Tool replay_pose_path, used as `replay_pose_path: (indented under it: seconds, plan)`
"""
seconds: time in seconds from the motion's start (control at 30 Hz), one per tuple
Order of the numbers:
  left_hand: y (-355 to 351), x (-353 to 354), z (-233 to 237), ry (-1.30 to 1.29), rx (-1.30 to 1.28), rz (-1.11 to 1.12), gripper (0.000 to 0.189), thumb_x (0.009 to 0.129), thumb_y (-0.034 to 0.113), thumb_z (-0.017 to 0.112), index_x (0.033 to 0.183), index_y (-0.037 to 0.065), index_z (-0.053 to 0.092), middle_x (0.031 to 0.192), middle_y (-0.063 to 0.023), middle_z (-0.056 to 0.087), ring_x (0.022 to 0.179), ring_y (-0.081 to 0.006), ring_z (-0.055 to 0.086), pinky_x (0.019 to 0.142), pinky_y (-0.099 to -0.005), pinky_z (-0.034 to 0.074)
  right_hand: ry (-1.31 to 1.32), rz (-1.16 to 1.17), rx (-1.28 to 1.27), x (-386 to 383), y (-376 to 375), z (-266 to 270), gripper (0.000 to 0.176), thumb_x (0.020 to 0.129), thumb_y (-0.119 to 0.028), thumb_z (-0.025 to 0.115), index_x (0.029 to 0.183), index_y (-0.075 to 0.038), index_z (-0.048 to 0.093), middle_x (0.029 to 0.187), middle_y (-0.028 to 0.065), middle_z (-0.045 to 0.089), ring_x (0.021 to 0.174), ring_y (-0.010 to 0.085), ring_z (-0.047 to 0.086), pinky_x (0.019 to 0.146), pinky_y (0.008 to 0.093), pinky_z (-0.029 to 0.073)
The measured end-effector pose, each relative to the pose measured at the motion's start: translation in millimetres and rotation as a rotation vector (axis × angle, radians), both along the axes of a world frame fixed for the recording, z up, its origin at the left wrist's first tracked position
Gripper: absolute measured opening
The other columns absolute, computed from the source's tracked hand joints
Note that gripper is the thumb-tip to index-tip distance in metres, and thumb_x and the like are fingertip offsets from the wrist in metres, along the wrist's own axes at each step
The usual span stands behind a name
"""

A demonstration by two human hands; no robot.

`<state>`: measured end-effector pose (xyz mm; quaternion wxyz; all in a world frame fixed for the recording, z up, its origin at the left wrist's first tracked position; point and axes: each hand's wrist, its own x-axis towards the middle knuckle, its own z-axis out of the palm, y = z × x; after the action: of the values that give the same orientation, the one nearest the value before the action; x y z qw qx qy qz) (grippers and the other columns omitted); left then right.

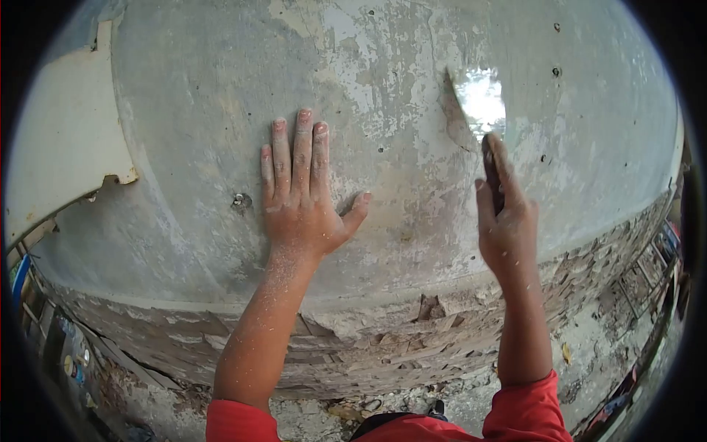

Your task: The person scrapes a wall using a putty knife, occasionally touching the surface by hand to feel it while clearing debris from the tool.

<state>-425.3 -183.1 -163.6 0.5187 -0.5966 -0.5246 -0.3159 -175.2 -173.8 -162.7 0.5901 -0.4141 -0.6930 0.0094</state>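
My left hand (300,199) lies flat against a grey, patchy wall (398,221), fingers stretched upward and the thumb out to the side. White dust covers its fingers and forearm. To the right, my right hand (508,214) is closed around the dark handle of a putty knife (482,107). Its broad blade points up and shines brightly with reflected light. The blade is close over the wall and casts a shadow to its left. Around both hands the wall's paint is worn and flaking, with pale patches above.
A pale panel (66,132) with a broken lower corner juts in at the left. Small holes dot the wall, including a chipped one (240,202) beside my left hand. Rough, broken masonry (368,353) runs along the wall's foot, above debris-strewn ground (589,353).
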Motion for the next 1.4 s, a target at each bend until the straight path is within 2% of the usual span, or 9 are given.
replay_pose_path:
  seconds: [0.23, 0.33, 0.43, 0.6, 0.7, 0.87, 1.17, 1.33, 1.4]
  plan:
    - [0.2, -11.1, -4.5, -0.012, 0.028, -0.039, 0.091, 0.084, 0.053, 0.051, 0.150, 0.001, 0.015, 0.157, -0.0171, 0.015, 0.145, -0.0377, 0.011, 0.116, -0.0536, 0.011, -0.281, -0.010, -0.248, -5.9, -60.8, -198.3, 0.061, 0.088, -0.013, 0.060, 0.145, -0.016, 0.037, 0.076, 0.0212, 0.064, 0.062, 0.0354, 0.064, 0.053, 0.0431, 0.050]
    - [-0.1, -11.4, -3.0, 0.009, 0.021, -0.053, 0.090, 0.084, 0.053, 0.050, 0.150, 0.001, 0.015, 0.157, -0.0165, 0.014, 0.145, -0.0367, 0.011, 0.116, -0.0528, 0.012, -0.247, -0.020, -0.216, -5.9, -60.2, -183.7, 0.061, 0.088, -0.013, 0.060, 0.144, -0.016, 0.037, 0.076, 0.0204, 0.064, 0.062, 0.0356, 0.064, 0.053, 0.0437, 0.050]
    - [-0.6, -11.5, -4.3, 0.014, 0.036, -0.057, 0.088, 0.085, 0.054, 0.049, 0.150, 0.003, 0.018, 0.157, -0.0148, 0.015, 0.145, -0.0342, 0.012, 0.116, -0.0504, 0.013, -0.208, -0.069, -0.132, -7.0, -37.0, -119.9, 0.063, 0.089, -0.013, 0.058, 0.146, -0.023, 0.033, 0.069, 0.0175, 0.063, 0.059, 0.0354, 0.062, 0.051, 0.0432, 0.048]
    - [0.3, -13.5, -4.0, 0.020, 0.058, -0.074, 0.088, 0.086, 0.051, 0.049, 0.150, 0.002, 0.016, 0.157, -0.0153, 0.014, 0.146, -0.0356, 0.010, 0.116, -0.0517, 0.012, -0.156, -0.053, -0.010, -18.4, -21.4, -6.1, 0.060, 0.091, -0.013, 0.055, 0.146, -0.019, 0.032, 0.063, 0.0176, 0.061, 0.048, 0.0331, 0.058, 0.047, 0.0418, 0.045]
    - [-3.3, -11.9, -3.3, 0.000, 0.019, -0.044, 0.084, 0.087, 0.048, 0.048, 0.150, 0.002, 0.016, 0.157, -0.0156, 0.014, 0.146, -0.0358, 0.010, 0.116, -0.0518, 0.011, -0.141, -0.026, -0.063, -31.5, -29.2, -33.4, 0.062, 0.091, -0.012, 0.054, 0.148, -0.019, 0.029, 0.064, 0.0167, 0.062, 0.048, 0.0326, 0.059, 0.046, 0.0415, 0.046]
    - [-1.5, -9.7, -6.3, -0.018, 0.061, -0.048, 0.077, 0.087, 0.043, 0.044, 0.150, 0.005, 0.021, 0.158, -0.0118, 0.016, 0.146, -0.0331, 0.012, 0.117, -0.0491, 0.010, -0.261, 0.062, -0.126, -46.9, -70.8, -165.0, 0.069, 0.089, -0.012, 0.056, 0.150, -0.022, 0.026, 0.071, 0.0208, 0.064, 0.053, 0.0356, 0.062, 0.048, 0.0457, 0.049]
    - [-2.1, -12.4, -5.2, 0.024, 0.064, -0.081, 0.076, 0.088, 0.038, 0.043, 0.150, 0.001, 0.018, 0.157, -0.0167, 0.015, 0.145, -0.0383, 0.011, 0.115, -0.0536, 0.010, -0.237, 0.024, -0.182, -53.7, -44.2, -40.7, 0.066, 0.089, -0.009, 0.056, 0.148, -0.020, 0.029, 0.070, 0.0190, 0.063, 0.056, 0.0362, 0.062, 0.050, 0.0448, 0.047]
    - [-1.4, -16.8, -12.2, 0.027, 0.089, -0.072, 0.074, 0.087, 0.037, 0.044, 0.149, 0.002, 0.022, 0.157, -0.0150, 0.017, 0.145, -0.0377, 0.012, 0.116, -0.0529, 0.011, -0.269, 0.024, -0.116, -41.0, -57.9, -143.7, 0.065, 0.091, -0.016, 0.055, 0.149, -0.023, 0.027, 0.058, 0.0149, 0.057, 0.048, 0.0324, 0.059, 0.044, 0.0448, 0.046]
    - [-1.5, -14.9, -16.0, 0.006, 0.076, -0.044, 0.073, 0.088, 0.037, 0.042, 0.149, 0.002, 0.023, 0.157, -0.0154, 0.017, 0.145, -0.0386, 0.012, 0.115, -0.0534, 0.012, -0.259, 0.046, -0.143, -39.0, -63.1, -144.9, 0.065, 0.090, -0.016, 0.055, 0.149, -0.023, 0.028, 0.057, 0.0144, 0.057, 0.048, 0.0322, 0.059, 0.045, 0.0447, 0.046]
